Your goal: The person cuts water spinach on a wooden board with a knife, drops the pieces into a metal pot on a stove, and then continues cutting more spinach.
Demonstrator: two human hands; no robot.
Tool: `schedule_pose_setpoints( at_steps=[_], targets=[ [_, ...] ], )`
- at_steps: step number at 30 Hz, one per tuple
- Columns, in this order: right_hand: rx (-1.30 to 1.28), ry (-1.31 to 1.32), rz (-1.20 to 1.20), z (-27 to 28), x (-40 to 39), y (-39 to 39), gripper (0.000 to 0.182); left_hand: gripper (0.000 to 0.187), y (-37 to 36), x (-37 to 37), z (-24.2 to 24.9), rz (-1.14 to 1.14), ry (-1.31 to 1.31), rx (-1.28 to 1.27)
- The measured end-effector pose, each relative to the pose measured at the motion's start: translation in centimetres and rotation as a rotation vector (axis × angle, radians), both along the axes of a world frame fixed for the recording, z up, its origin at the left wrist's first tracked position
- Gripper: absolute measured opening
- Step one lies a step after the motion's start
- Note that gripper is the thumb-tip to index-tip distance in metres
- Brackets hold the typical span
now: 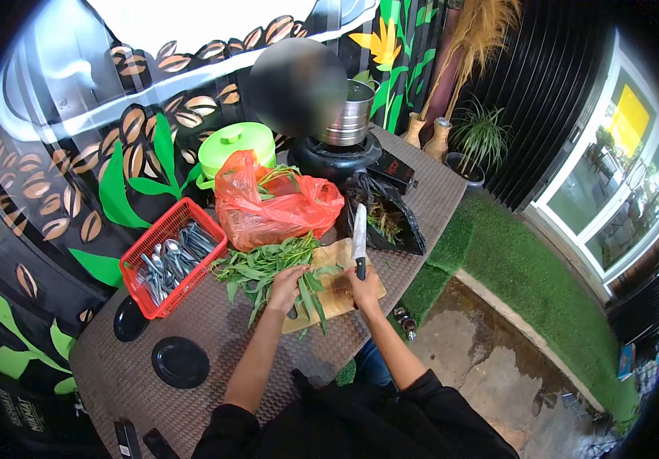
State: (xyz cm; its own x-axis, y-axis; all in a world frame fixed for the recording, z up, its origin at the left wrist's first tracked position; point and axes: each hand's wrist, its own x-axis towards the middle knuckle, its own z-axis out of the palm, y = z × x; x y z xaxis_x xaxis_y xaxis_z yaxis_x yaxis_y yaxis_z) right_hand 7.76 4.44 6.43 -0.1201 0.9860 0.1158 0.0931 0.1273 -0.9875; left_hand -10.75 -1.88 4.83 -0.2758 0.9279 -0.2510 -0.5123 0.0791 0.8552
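My right hand (364, 290) grips a kitchen knife (359, 234) by its black handle, with the broad blade pointing away from me. Over the left part of a wooden cutting board (337, 297), my left hand (286, 287) is closed on stems of leafy greens (266, 262). Long green leaves hang down beside its fingers onto the board. The rest of the greens lie in a loose heap to the left of the board. Just behind the heap sits a red plastic bag (272, 218) with more greens showing at its top.
A red basket (167, 303) of cutlery stands left, near black plates (180, 362). Behind are a lime-green lidded pot (235, 151) and a steel pot (347, 126) on a black stove (335, 161). An open black bag (404, 206) holding plant scraps lies by the table's right edge.
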Motion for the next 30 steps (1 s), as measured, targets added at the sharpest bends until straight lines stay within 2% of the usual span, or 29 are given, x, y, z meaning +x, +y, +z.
schedule_pose_setpoints(
  at_steps=[2,5,12,13,17,19,20,22,23,25,26,28,30],
  targets=[
    [-0.277,0.168,0.033,-0.3,0.0,-0.8,0.017,0.023,0.3,0.2,-0.9,0.059,-0.127,-0.017],
    [-0.388,0.244,0.127,0.7,0.0,-3.1,0.016,0.022,1.0,0.3,-2.6,0.117,-0.086,-0.057],
    [-0.404,0.169,0.090,-2.5,-1.3,-5.5,0.017,0.027,0.3,1.1,-1.5,0.096,0.027,-0.118],
    [-0.345,0.127,0.048,-3.1,-1.7,-5.7,0.018,0.028,0.3,1.0,-2.0,0.088,-0.013,-0.085],
    [-0.382,-0.004,0.019,-4.4,-1.7,-6.3,0.025,0.032,0.0,0.7,-2.5,0.067,-0.049,-0.064],
    [-0.094,-0.221,-0.024,-6.5,-1.9,-6.1,0.030,0.031,-0.1,0.8,-2.1,0.064,-0.036,-0.084],
    [-0.095,-0.221,-0.025,-6.8,-1.7,-6.1,0.030,0.031,-0.1,0.8,-2.0,0.063,-0.025,-0.105],
    [0.051,-0.394,0.020,-4.8,-1.2,-6.3,0.028,0.030,-0.1,0.9,-2.4,0.071,-0.003,-0.115],
    [0.051,-0.395,0.020,-3.8,-1.1,-6.4,0.028,0.029,-0.1,0.8,-2.6,0.080,0.019,-0.124],
    [-0.009,-0.594,0.062,-2.6,-1.1,-6.0,0.024,0.028,-0.1,0.8,-2.7,0.078,0.012,-0.129],
    [-0.010,-0.594,0.063,-2.3,-1.3,-5.7,0.024,0.028,-0.1,0.8,-2.8,0.076,0.005,-0.133],
    [0.121,-0.332,0.038,-2.4,-2.0,-4.8,0.019,0.028,-0.2,0.6,-2.9,0.064,-0.003,-0.128],
    [0.122,-0.279,0.048,-2.6,-3.2,-3.7,0.018,0.028,-0.3,0.5,-2.9,0.053,-0.010,-0.123]
  ],
)
